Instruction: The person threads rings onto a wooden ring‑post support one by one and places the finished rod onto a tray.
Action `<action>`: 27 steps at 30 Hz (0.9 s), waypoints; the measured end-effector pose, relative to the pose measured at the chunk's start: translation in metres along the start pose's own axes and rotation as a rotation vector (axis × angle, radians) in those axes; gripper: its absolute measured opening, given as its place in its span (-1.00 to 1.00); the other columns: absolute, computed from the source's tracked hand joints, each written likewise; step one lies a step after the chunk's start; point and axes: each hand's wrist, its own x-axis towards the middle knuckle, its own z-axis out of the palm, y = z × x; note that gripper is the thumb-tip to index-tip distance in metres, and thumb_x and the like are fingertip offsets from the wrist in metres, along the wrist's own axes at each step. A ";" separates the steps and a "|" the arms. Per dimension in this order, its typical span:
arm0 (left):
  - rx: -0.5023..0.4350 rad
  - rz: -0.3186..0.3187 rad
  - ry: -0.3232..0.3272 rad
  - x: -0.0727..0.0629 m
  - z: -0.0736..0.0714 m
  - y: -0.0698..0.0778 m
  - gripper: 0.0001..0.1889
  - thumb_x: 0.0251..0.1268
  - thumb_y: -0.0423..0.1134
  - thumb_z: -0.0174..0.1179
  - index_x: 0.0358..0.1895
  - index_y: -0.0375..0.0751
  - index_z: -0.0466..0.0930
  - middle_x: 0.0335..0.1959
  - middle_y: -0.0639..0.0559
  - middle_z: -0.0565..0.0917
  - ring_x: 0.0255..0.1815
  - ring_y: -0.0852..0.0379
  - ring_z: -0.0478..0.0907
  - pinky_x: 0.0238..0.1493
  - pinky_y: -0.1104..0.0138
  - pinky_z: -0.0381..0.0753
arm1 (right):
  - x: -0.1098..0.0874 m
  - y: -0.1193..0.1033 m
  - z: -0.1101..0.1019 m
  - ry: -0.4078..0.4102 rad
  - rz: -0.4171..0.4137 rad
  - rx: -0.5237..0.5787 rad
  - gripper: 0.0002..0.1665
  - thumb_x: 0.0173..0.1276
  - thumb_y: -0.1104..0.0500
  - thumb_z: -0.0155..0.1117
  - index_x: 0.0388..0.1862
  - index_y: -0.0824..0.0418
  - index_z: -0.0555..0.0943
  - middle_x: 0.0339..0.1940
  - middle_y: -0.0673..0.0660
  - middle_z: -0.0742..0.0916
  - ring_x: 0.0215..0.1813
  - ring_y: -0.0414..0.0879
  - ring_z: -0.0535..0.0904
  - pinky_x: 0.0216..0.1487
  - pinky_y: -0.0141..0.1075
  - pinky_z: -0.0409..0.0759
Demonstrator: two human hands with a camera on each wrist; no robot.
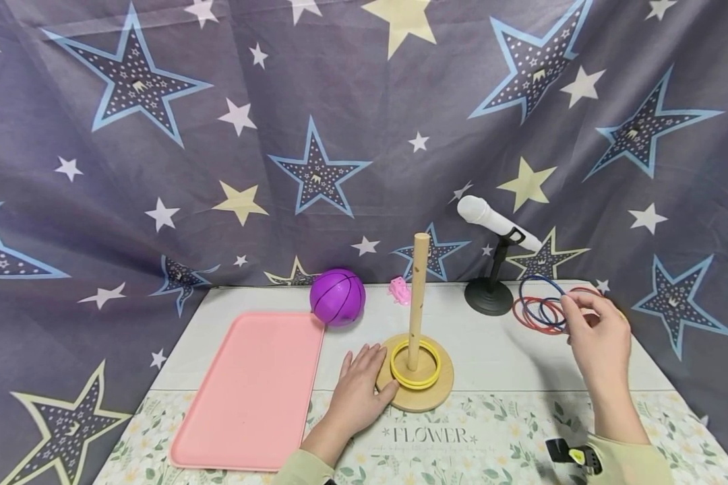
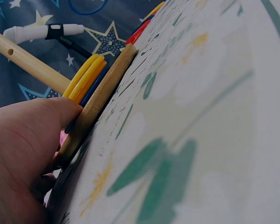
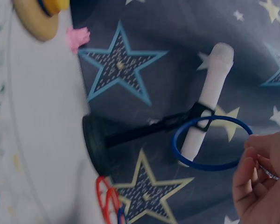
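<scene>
My right hand (image 1: 600,340) pinches a blue ring (image 3: 211,170) at its edge, between thumb and fingertips. In the head view it is raised at the right, overlapping several red and blue rings (image 1: 536,330). My left hand (image 1: 359,391) rests at the left edge of a round wooden base (image 1: 421,402), its fingers extended and its thumb touching the base. An upright wooden post (image 1: 419,296) rises from this base. Yellow rings (image 1: 415,385) lie around the post's foot, with a blue ring (image 2: 88,88) under them in the left wrist view.
A white microphone (image 1: 491,217) on a black stand (image 1: 488,296) stands behind, left of the loose rings. Left of the post are a purple ball (image 1: 338,298) and a pink tray (image 1: 249,391). A small pink object (image 1: 400,291) lies behind the post, near the starry curtain (image 1: 340,81).
</scene>
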 end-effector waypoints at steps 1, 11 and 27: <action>0.000 0.000 0.000 0.000 0.000 0.000 -0.26 0.55 0.01 0.31 0.63 -0.33 0.43 0.66 -0.27 0.41 0.73 -0.29 0.23 0.75 -0.28 -0.10 | 0.000 -0.005 0.000 -0.018 -0.006 0.012 -0.73 0.62 0.10 0.44 0.06 0.28 0.82 -0.23 -0.14 0.63 -0.54 -0.43 0.56 -0.61 -0.56 0.52; -0.001 0.004 0.002 0.000 -0.001 0.001 -0.27 0.55 0.00 0.30 0.63 -0.34 0.43 0.66 -0.28 0.42 0.72 -0.30 0.24 0.75 -0.29 -0.10 | -0.005 -0.049 0.000 -0.178 -0.029 0.098 -0.72 0.63 0.10 0.44 0.13 0.26 0.79 -0.46 0.01 0.69 -0.52 -0.22 0.60 -0.52 -0.49 0.61; -0.009 0.006 0.009 -0.001 -0.003 0.003 -0.27 0.54 -0.01 0.31 0.62 -0.35 0.44 0.65 -0.30 0.43 0.72 -0.31 0.25 0.75 -0.29 -0.08 | -0.012 -0.103 -0.001 -0.368 -0.087 0.448 -0.83 0.61 0.24 0.44 0.06 0.29 0.75 -0.53 0.06 0.66 -0.54 -0.16 0.54 -0.53 -0.42 0.58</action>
